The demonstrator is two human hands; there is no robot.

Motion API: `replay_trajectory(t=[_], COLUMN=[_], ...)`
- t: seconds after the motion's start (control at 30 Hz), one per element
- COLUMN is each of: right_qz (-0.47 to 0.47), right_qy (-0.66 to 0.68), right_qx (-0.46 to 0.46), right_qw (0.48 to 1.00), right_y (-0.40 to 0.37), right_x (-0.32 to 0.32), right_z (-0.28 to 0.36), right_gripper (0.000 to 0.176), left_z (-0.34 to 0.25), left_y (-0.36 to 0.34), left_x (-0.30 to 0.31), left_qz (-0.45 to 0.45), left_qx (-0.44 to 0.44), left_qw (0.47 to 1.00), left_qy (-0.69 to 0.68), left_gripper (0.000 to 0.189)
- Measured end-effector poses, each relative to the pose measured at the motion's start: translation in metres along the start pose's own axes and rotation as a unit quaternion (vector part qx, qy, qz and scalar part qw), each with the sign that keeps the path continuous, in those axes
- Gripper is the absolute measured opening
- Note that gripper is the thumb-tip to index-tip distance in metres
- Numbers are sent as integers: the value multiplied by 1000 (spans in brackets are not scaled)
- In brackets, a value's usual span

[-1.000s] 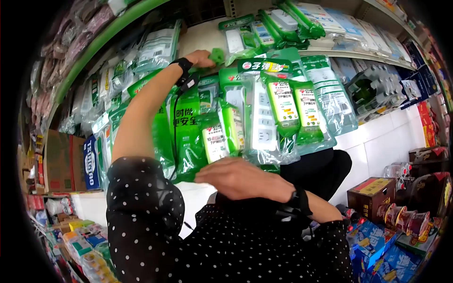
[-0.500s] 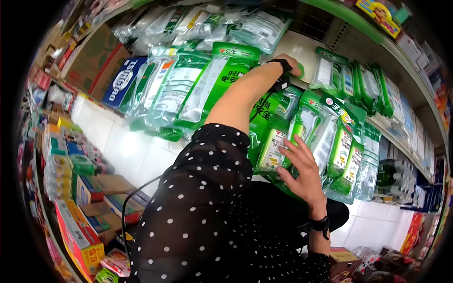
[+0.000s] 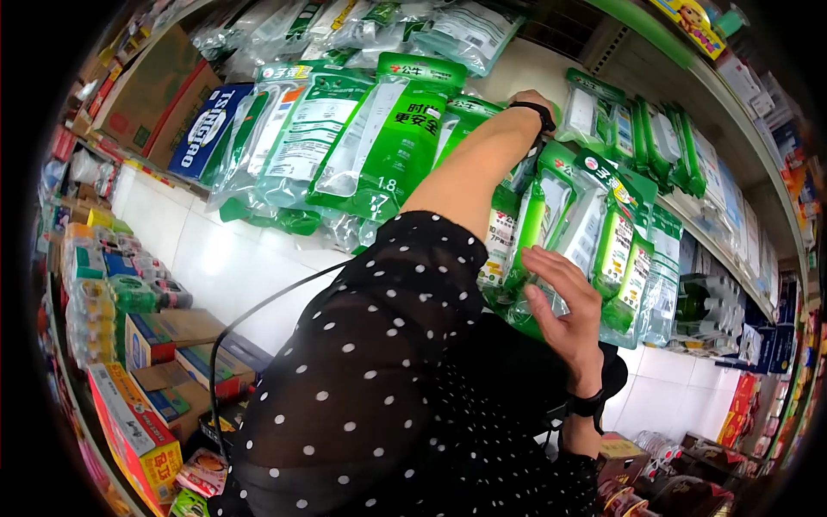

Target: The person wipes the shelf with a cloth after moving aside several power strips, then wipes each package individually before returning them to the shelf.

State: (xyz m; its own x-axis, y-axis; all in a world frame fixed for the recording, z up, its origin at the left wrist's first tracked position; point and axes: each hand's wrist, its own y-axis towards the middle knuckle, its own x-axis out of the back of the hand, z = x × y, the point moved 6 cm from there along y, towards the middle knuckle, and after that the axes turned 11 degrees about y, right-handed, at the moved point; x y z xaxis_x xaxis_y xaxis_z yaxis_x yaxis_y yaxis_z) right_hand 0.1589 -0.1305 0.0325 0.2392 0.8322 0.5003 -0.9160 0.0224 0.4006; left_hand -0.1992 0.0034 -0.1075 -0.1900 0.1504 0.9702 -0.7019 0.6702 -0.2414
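My left hand [image 3: 536, 102] is stretched forward to the pale shelf board, beside hanging green-and-clear packs [image 3: 586, 116]. Its fingers are mostly hidden behind the wrist and its black band, so any hold is unclear. Lower down, my right hand [image 3: 564, 297] lies against the green and white packs [image 3: 544, 215], its fingers extended and its thumb apart. Nothing is gripped in it. Left of my left forearm, a large green pack with a clear window [image 3: 366, 151] lies beside another clear-and-green pack [image 3: 314, 129].
A blue box [image 3: 209, 133] and a brown carton [image 3: 146, 99] stand at the upper left. Bottles [image 3: 133, 293] and opened cartons [image 3: 177, 332] are at the lower left. Above the hanging packs runs a green shelf edge [image 3: 646, 30]. A black cable [image 3: 250, 310] loops beside my left sleeve.
The view has shifted, so the packs sit higher and a little left. My left hand's fingers, partly visible before, are now mostly hidden. My right hand remains by the packs, its fingers closer together.
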Motion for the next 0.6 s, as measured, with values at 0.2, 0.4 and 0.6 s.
replay_trajectory(t=[0.2, 0.4, 0.6], right_qz=[-48, -120, -119], right_qy=[16, -10, 18], right_qx=[-26, -60, -29], right_qw=[998, 991, 992], right_y=[-29, -49, -25], right_x=[25, 41, 27], right_z=[6, -15, -28], right_gripper=[25, 25, 26], left_z=[13, 35, 36], left_y=[11, 2, -3], left_x=[2, 19, 25], left_qz=[60, 77, 58], left_qx=[-188, -64, -93], left_qw=[980, 980, 986], left_qy=[-11, 171, 127], left_gripper=[35, 55, 56])
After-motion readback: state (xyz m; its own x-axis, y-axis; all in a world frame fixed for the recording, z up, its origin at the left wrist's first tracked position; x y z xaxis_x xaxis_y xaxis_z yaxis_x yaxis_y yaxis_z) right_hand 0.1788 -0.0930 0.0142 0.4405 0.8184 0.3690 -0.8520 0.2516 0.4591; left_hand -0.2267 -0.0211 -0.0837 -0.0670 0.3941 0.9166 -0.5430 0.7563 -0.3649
